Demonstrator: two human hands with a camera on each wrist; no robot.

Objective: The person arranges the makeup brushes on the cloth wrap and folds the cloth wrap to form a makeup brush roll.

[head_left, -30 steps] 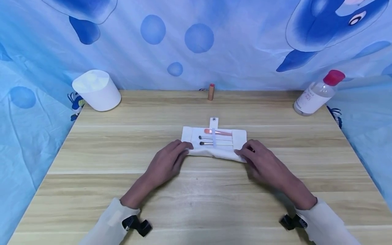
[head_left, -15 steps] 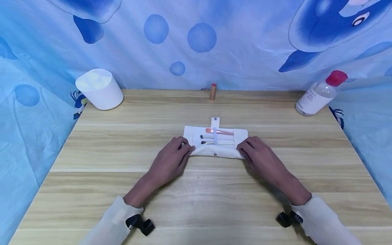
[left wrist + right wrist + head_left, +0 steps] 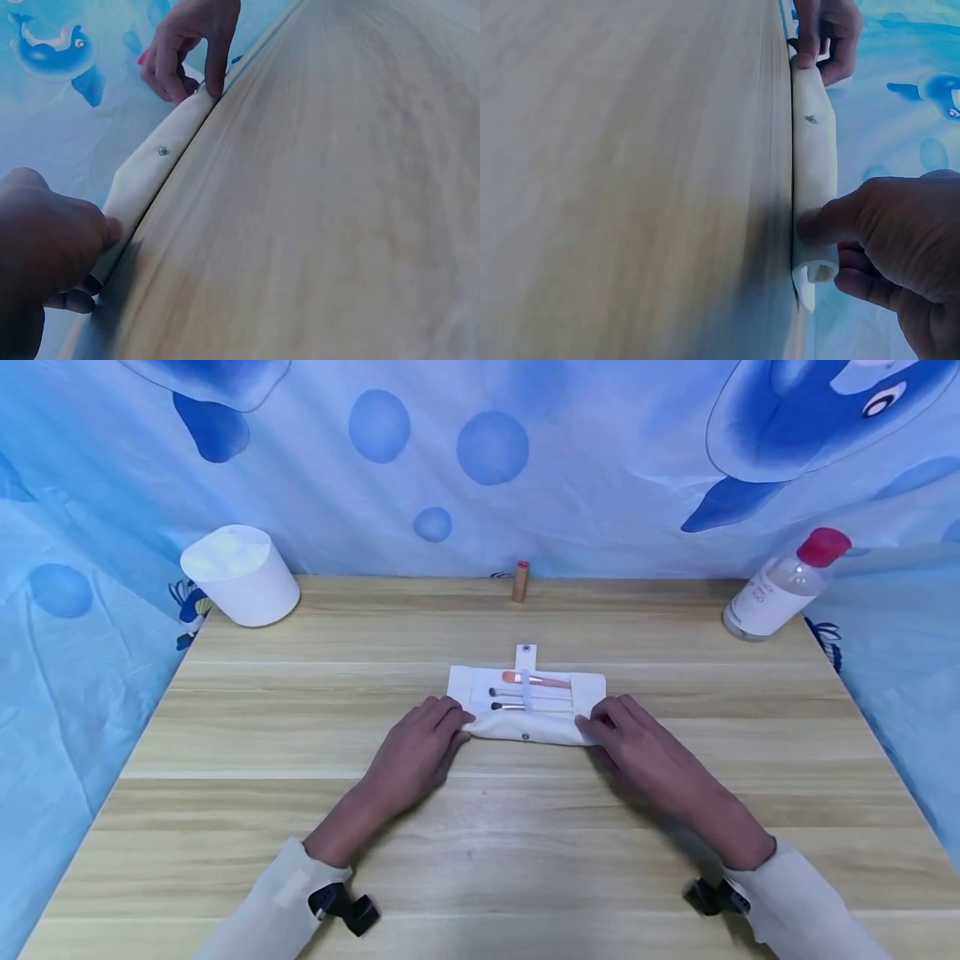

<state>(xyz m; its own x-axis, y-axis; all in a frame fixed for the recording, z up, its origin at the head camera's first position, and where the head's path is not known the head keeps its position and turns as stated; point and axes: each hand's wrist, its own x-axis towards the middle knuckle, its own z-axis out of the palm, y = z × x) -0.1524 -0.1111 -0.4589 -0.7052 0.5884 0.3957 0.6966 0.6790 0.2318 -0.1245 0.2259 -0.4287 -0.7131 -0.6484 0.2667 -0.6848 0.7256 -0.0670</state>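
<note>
A white makeup brush roll lies in the middle of the table, its near edge curled into a thick fold with a metal snap. A pink brush and two thin dark-tipped brushes lie under its strap. My left hand pinches the fold's left end; my right hand pinches its right end. In the right wrist view the fold shows a hollow tube end, with my right thumb on top. The left wrist view shows my left thumb on the fold.
A brown lipstick-like tube stands at the table's back edge. A white roll of tissue stands at the back left, and a clear bottle with a red cap at the back right. A blue patterned cloth hangs behind.
The near edge of the brush roll, earlier sagging at the right, now lies straighter, and its snap has turned up into view. Both hands stay at its ends with small finger shifts.
</note>
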